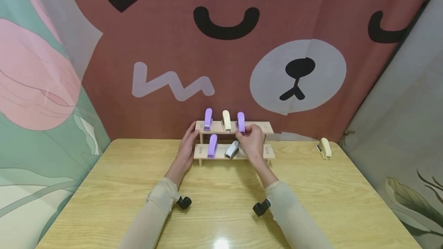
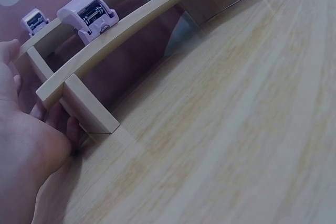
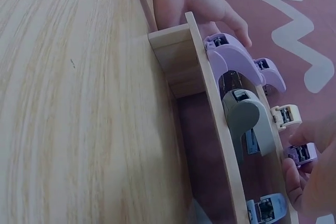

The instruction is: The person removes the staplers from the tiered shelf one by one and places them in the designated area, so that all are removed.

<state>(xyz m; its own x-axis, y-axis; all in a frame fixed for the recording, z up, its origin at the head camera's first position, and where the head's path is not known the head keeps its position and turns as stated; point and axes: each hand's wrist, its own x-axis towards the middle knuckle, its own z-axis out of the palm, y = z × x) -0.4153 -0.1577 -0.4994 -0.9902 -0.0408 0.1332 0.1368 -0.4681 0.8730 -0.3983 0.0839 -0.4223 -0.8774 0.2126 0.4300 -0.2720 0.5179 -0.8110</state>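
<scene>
A two-tier wooden stand [image 1: 221, 151] carries several small staplers. My right hand [image 1: 252, 141] pinches a purple stapler [image 1: 240, 121] at the right of the upper tier's row. Left of it stand a cream stapler [image 1: 226, 120] and another purple stapler [image 1: 208, 119]. On the lower tier sit a purple stapler [image 1: 212, 146] and a slanted grey stapler [image 1: 232, 149]. A light blue stapler [image 3: 272, 208] on that tier shows in the right wrist view, hidden behind my hand from the head. My left hand [image 1: 187, 147] rests against the stand's left end, fingers beside its leg [image 2: 89, 106].
A cream stapler [image 1: 324, 149] stands alone on the wooden table [image 1: 221, 195], near its far right corner. Behind the stand hangs a reddish-brown curtain [image 1: 166, 49] with a cartoon bear print. Further curtains [image 1: 398, 126] flank the table on both sides.
</scene>
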